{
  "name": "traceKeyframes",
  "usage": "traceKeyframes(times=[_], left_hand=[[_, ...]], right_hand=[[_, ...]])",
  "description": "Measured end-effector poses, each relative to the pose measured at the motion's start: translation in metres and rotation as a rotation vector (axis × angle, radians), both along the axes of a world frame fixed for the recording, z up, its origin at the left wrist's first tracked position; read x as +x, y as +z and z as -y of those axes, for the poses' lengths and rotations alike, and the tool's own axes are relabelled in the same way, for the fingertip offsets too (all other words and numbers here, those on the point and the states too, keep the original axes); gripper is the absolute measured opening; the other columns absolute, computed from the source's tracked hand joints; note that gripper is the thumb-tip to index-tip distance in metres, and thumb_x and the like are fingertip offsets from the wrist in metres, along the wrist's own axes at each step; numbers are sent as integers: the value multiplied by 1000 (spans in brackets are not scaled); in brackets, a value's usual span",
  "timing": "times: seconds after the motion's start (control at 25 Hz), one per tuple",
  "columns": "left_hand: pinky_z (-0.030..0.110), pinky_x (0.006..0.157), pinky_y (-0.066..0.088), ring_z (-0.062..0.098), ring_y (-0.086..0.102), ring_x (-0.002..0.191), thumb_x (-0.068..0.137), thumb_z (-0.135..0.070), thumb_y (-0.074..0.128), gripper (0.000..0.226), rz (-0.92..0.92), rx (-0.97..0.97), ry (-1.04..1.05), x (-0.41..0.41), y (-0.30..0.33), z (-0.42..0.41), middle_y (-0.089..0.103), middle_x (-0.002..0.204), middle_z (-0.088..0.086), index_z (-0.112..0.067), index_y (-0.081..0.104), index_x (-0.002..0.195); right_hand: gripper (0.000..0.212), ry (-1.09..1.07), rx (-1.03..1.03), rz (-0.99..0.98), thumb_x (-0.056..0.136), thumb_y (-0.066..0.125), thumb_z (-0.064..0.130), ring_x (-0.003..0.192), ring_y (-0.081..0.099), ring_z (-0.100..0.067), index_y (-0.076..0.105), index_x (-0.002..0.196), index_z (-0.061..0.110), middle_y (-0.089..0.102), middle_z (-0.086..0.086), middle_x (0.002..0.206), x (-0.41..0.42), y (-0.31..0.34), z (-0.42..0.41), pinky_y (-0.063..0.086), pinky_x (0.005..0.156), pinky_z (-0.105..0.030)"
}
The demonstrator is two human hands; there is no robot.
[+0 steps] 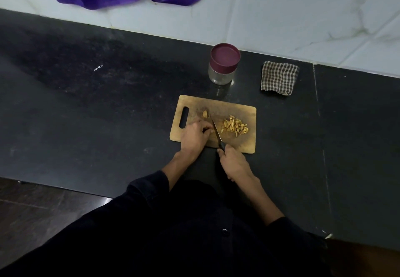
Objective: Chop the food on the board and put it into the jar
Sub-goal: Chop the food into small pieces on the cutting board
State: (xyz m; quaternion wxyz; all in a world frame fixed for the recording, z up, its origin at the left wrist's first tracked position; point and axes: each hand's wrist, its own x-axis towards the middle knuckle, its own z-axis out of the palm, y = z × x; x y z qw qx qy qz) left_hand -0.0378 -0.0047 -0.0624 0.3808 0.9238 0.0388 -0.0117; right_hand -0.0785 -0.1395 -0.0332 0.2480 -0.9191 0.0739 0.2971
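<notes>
Here right hand (234,164) grips knife (217,133); left hand (195,135) steadies food.

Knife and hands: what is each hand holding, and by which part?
Right hand grips the knife by its black handle. Left hand pinches a food piece beside the blade.

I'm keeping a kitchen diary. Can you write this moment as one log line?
step: chopping | right hand: grips knife | left hand: holds food on cutting board | chopped pile: right of blade | jar: lid on
</notes>
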Motion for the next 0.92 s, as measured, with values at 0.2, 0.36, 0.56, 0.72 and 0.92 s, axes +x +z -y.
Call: traceKeyframes(times=[0.2, 0.36, 0.56, 0.72, 0.92], left_hand=[[34, 78, 53, 14, 63, 89, 84, -20, 69, 11, -1, 3, -1, -1, 1, 0, 69, 98, -1, -17, 73, 95], [34, 78, 52, 15, 63, 89, 83, -18, 70, 13, 22, -31, -3, -2, -1, -2, 68, 98, 1, -14, 73, 95], [31, 80, 52, 14, 62, 88, 83, -14, 70, 13, 25, -68, -4, -3, 0, -4, 66, 99, 1, -13, 73, 96], [34, 79, 52, 16, 62, 86, 83, -14, 70, 11, 41, -50, 8, -3, -1, -1, 66, 97, 2, -12, 74, 93], [33, 77, 52, 15, 62, 86, 83, -16, 70, 12, 41, -27, 16, -2, 0, -1, 65, 98, 1, -14, 74, 95]], right_hand=[[29, -204, 181, -18, 104, 37, 36, 44, 56, -19, 49, 112, 10, 59, -13, 82, -5, 5, 6, 42, 36, -26], [29, -162, 157, 63, 104, 37, 38, 53, 61, -24, 49, 113, 13, 63, -14, 84, -5, 9, 6, 51, 46, -35], [31, -14, 44, 53, 103, 37, 41, 83, 67, -34, 51, 109, 15, 63, -11, 94, -5, 10, 1, 57, 75, -51], [31, 12, 16, 44, 103, 38, 41, 86, 67, -34, 52, 107, 14, 61, -9, 97, -2, 10, 0, 57, 77, -52], [28, 23, 26, 7, 103, 38, 39, 86, 66, -32, 51, 105, 14, 58, -7, 96, 3, 7, 1, 56, 78, -51]])
